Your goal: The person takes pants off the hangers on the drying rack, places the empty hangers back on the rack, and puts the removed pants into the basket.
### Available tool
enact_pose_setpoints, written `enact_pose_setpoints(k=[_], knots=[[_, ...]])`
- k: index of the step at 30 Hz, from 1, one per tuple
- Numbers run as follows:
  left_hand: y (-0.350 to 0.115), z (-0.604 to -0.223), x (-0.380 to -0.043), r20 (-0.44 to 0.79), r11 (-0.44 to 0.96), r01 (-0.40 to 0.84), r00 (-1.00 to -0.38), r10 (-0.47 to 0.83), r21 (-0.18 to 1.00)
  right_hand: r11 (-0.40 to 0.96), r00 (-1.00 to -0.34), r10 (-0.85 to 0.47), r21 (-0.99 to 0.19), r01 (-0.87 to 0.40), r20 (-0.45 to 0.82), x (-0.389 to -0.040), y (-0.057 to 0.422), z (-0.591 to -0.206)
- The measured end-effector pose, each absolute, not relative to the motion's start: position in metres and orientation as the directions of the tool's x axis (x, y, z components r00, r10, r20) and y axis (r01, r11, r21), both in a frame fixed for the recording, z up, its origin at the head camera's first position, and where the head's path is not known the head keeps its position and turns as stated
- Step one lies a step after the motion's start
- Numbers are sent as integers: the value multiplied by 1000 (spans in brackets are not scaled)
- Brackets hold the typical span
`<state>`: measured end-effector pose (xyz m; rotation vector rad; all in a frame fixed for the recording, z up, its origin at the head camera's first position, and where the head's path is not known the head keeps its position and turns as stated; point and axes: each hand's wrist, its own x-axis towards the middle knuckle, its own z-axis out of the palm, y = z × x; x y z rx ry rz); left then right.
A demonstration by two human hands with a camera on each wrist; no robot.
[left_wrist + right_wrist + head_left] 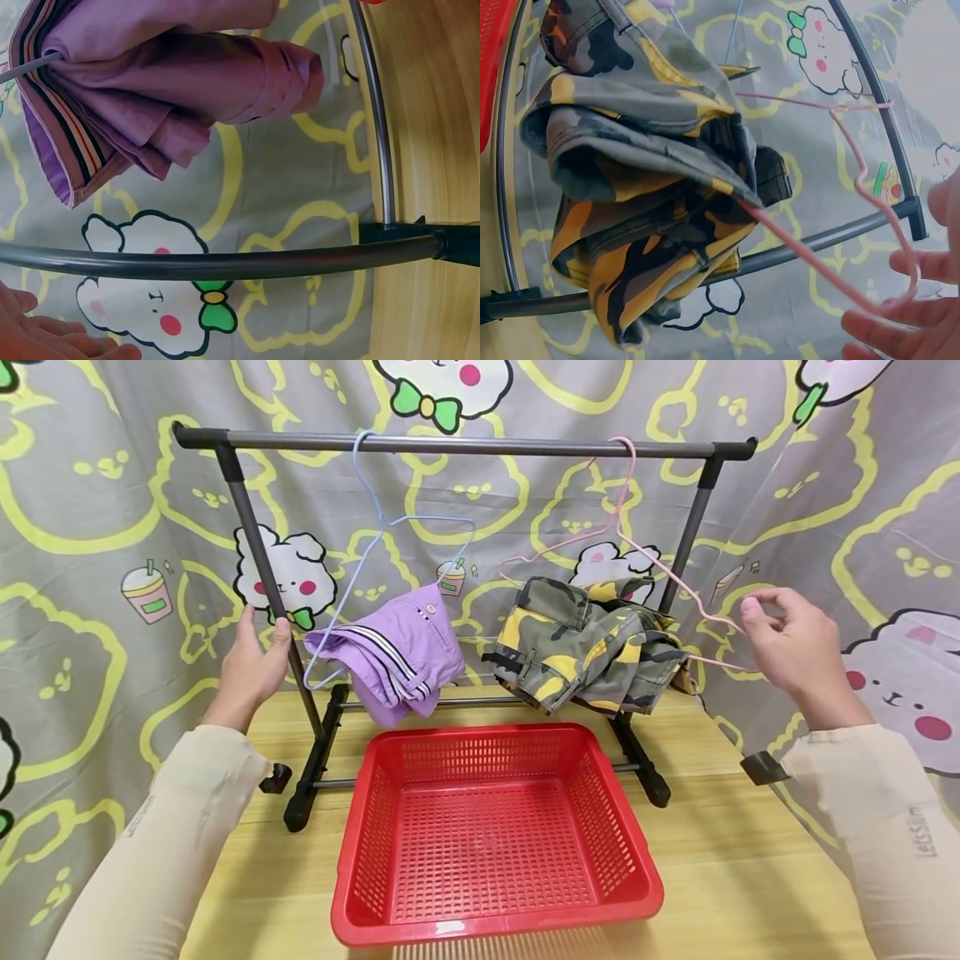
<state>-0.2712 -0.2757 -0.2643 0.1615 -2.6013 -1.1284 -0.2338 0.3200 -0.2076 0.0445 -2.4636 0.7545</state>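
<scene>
Pink hanger [810, 258], partly hidden by camouflage shorts [581, 643], reaches the right fingers [889, 336].

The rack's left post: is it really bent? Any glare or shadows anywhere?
Left wrist: the left post bows, probably lens distortion, as the head view shows it nearly straight; right wrist: the curtain looks washed out at upper right; head: soft shadows lie on the tabletop.
</scene>
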Motion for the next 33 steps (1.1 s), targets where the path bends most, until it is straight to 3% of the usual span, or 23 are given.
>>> enact_pose_setpoints(k=[6, 17, 26, 33], knots=[[-273, -261, -275, 231, 682, 24, -949, -213, 731, 854, -891, 71, -489, -177, 448, -233, 310, -201], [-267, -264, -282, 186, 691, -29, -954, -235, 723, 857, -891, -57, -435, -275, 451, -238, 293, -202], [-263, -264, -285, 216, 663, -7, -942, -255, 748, 893, -931, -92, -384, -234, 354, -240, 288, -198], [-261, -269, -289, 218, 646, -7, -938, -269, 764, 903, -915, -133, -335, -271, 381, -247, 288, -201]])
